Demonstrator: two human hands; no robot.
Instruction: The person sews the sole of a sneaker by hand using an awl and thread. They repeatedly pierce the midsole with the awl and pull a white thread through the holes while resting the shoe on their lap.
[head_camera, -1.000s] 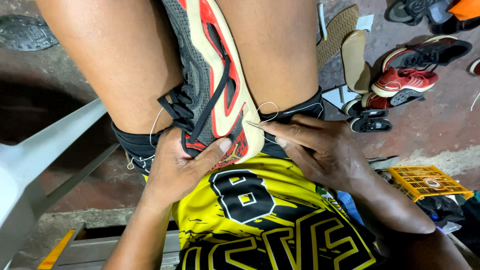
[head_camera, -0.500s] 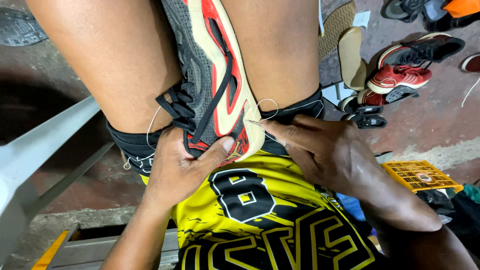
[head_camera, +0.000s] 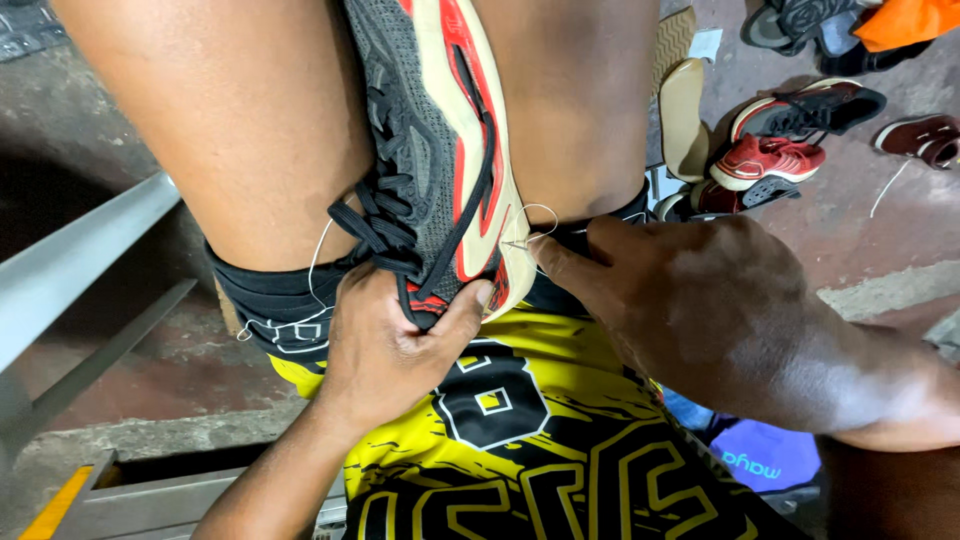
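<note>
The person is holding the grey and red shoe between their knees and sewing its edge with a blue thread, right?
Not quite. The head view shows the thread is white, not blue. The rest holds: the grey and red shoe sits between the knees, the left hand grips it, and the right hand works the needle at its edge.

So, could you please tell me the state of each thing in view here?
Sneaker: sole up, clamped between the knees.
Laces: loose.
Left hand: grip on the sneaker's end.
Right hand: fingertips at the needle.
Thread: looped at the sole edge.
Floor shoes: scattered.
</note>
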